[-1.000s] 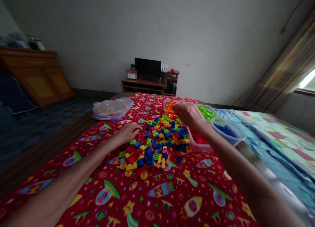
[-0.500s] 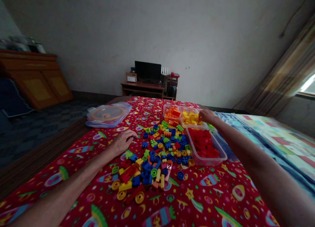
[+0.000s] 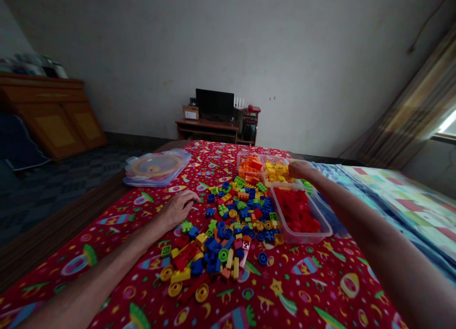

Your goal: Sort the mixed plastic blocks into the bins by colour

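A heap of small plastic bricks (image 3: 228, 224) in red, blue, yellow, green and orange lies on a red patterned cloth (image 3: 285, 291). My left hand (image 3: 178, 206) rests on the cloth at the heap's left edge, fingers curled loosely, holding nothing that I can see. My right hand (image 3: 299, 169) reaches far right over clear tubs, fingers closed; what they hold is hidden. Below it stand a tub of red bricks (image 3: 299, 214), one of yellow bricks (image 3: 276, 172) and one of orange bricks (image 3: 249, 166). Green bricks (image 3: 307, 184) show beside my wrist.
Clear plastic lids (image 3: 155, 166) are stacked at the cloth's far left. A light patterned sheet (image 3: 402, 200) lies to the right. A wooden cabinet (image 3: 53, 112) stands at left, a low table with a dark screen (image 3: 215, 111) against the far wall, curtains (image 3: 416, 105) at right.
My right hand moved from above the heap rightward and farther out to the tubs, uncovering the red tub. The left hand stayed put. The view tilted slightly.
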The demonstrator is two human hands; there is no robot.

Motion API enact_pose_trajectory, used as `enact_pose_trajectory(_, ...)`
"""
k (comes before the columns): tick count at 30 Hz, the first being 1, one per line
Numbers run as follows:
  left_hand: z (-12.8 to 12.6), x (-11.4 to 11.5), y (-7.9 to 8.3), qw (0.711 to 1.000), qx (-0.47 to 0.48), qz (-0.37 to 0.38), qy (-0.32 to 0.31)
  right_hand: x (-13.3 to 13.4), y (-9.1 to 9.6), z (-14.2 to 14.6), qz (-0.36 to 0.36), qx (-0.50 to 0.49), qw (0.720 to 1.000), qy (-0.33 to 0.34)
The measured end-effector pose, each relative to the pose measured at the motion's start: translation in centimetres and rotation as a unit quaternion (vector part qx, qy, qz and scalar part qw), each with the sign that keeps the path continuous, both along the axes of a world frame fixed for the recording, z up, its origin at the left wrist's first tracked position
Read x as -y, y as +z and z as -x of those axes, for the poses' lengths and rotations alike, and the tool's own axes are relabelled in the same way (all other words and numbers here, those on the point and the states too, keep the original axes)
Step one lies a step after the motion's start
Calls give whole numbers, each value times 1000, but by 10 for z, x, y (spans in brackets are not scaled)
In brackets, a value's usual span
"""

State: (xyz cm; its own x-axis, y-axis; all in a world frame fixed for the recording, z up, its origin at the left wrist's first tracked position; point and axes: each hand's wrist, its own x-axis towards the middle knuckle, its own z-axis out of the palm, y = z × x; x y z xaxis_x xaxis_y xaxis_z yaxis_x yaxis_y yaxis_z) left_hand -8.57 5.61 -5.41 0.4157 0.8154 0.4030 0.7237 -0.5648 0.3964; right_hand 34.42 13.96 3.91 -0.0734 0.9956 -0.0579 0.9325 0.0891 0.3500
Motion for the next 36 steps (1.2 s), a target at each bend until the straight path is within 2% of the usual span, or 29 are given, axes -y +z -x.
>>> enact_pose_trajectory(5, 1, -3, -3, 1000, 6, -7, -5, 1, 18, 5, -13, -14, 1000, 13)
enact_pose_trajectory(8, 2, -6, -6, 1000, 8, -21, -13, 1, 34, 23, -15, -28, 999, 35)
enact_pose_trajectory(10, 3, -8, -8, 999, 11, -36, -21, 0, 42, 39, -19, -76, 995, 61)
enact_pose_trajectory(14, 5, -11, -13, 998, 10, -54, -29, -1, 48, 66, -64, -239, 961, 125)
enact_pose_trajectory(19, 5, -9, -13, 998, 6, -58, -28, 17, 48, 89, -145, -287, 934, 155)
enact_pose_trajectory(22, 5, -8, -13, 997, 6, -63, -32, 53, 40, 111, -144, -309, 919, 199)
enact_pose_trajectory(25, 4, -9, -13, 997, 5, -69, -35, 115, 19, 149, -117, -306, 901, 285)
enact_pose_trajectory(27, 4, -8, -13, 997, 4, -74, -36, 162, 0, 178, -93, -284, 868, 396)
enact_pose_trajectory(30, 4, -7, -13, 996, -2, -80, -32, 222, -28, 217, -70, -205, 794, 568)
enact_pose_trajectory(31, 4, -7, -13, 996, -5, -81, -30, 234, -36, 227, -66, -177, 771, 608)
enact_pose_trajectory(33, 4, -6, -14, 996, -10, -83, -28, 247, -48, 240, -67, -131, 743, 653)
enact_pose_trajectory(34, 4, -7, -15, 996, -11, -86, -29, 248, -52, 243, -72, -115, 739, 660)
enact_pose_trajectory(36, 4, -8, -17, 995, -13, -93, -33, 242, -57, 245, -91, -98, 753, 645)
